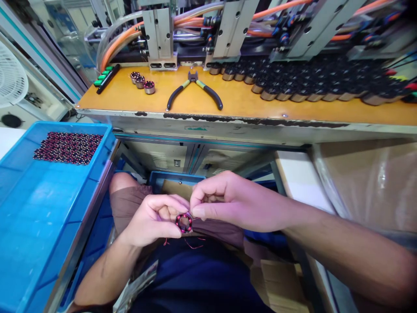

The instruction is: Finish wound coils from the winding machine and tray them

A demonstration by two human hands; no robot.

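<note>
Over my lap, my left hand (153,219) is closed round a small round wound coil part (184,222), red and black, with thin red wire ends hanging below it. My right hand (228,200) meets it from the right, thumb and fingers pinched at the part's upper edge. What the right fingers pinch is too small to make out.
A blue tray (39,217) at my left holds several of the same coil parts (67,148). The orange bench (234,102) ahead carries pliers (194,88), three loose parts (142,81) and rows of dark cylinders (319,82) under a machine with orange hoses.
</note>
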